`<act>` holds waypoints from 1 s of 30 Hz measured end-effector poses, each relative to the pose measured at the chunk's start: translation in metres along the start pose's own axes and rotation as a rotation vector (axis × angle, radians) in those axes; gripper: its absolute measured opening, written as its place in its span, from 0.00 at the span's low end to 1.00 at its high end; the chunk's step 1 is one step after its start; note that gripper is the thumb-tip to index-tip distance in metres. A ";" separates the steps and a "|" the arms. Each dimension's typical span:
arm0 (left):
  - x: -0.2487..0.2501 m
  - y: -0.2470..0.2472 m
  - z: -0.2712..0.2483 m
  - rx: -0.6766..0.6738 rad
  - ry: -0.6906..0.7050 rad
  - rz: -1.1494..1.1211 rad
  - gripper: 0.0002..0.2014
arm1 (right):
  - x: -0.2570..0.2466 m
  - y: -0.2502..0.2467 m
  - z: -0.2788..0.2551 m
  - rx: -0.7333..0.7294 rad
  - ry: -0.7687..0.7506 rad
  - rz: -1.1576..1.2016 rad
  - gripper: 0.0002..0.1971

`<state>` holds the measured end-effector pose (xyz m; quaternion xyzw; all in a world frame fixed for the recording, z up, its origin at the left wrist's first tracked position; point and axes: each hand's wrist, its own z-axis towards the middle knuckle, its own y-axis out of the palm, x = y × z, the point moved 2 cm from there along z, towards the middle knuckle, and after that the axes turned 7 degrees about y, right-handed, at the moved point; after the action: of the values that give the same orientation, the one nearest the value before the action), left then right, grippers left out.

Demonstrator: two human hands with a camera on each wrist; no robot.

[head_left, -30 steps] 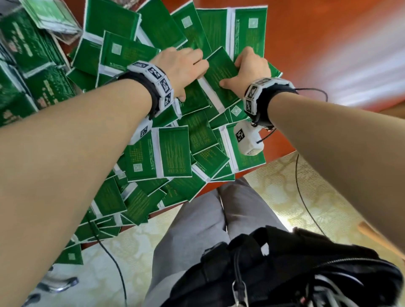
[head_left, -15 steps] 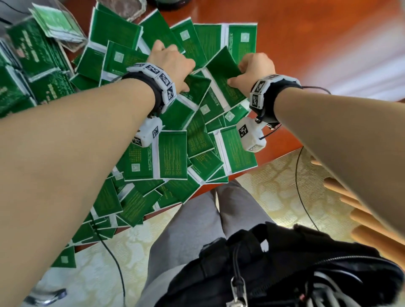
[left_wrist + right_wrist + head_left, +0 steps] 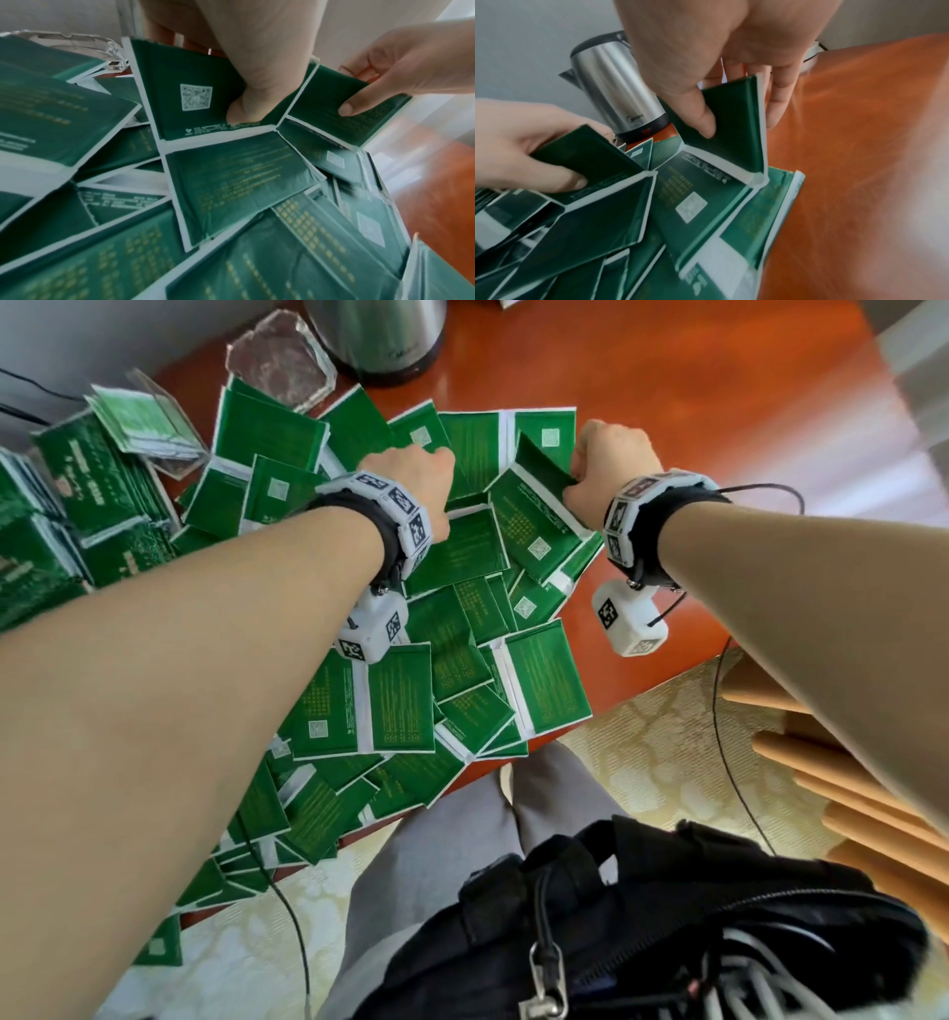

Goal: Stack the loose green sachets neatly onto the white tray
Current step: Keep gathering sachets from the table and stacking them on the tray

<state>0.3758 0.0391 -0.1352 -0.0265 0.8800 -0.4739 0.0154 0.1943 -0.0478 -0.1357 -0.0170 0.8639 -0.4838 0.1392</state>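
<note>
each hand has a folded pair of joined green sachets pinched by its upper half, thumb in front and fingers behind: the left hand [image 3: 411, 477] holds the left pair [image 3: 205, 113], the right hand [image 3: 608, 464] the right pair [image 3: 721, 154], lower halves trailing toward the wrists onto the heap [image 3: 447, 660]. two pairs held, dozens loose on the table [image 3: 693, 403]; no white tray is clearly in view.

The kettle [image 3: 377, 336] loses its top to the head view's edge; sachet print [image 3: 239, 178] blurs unreadably; the left hand [image 3: 411, 480] hides its own fingers.
</note>
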 end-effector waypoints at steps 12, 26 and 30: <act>0.019 0.067 -0.021 0.060 0.146 -0.011 0.54 | -0.021 0.062 -0.023 -0.108 -0.153 -0.255 0.53; 0.026 0.098 -0.022 0.252 0.108 -0.091 0.36 | -0.028 0.101 -0.026 0.058 -0.127 -0.281 0.36; 0.025 0.088 -0.023 0.253 0.106 -0.129 0.29 | -0.024 0.098 -0.027 0.060 -0.167 -0.275 0.35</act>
<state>0.3473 0.1055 -0.1963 -0.0557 0.8092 -0.5819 -0.0580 0.2206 0.0306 -0.2000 -0.1711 0.8239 -0.5209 0.1432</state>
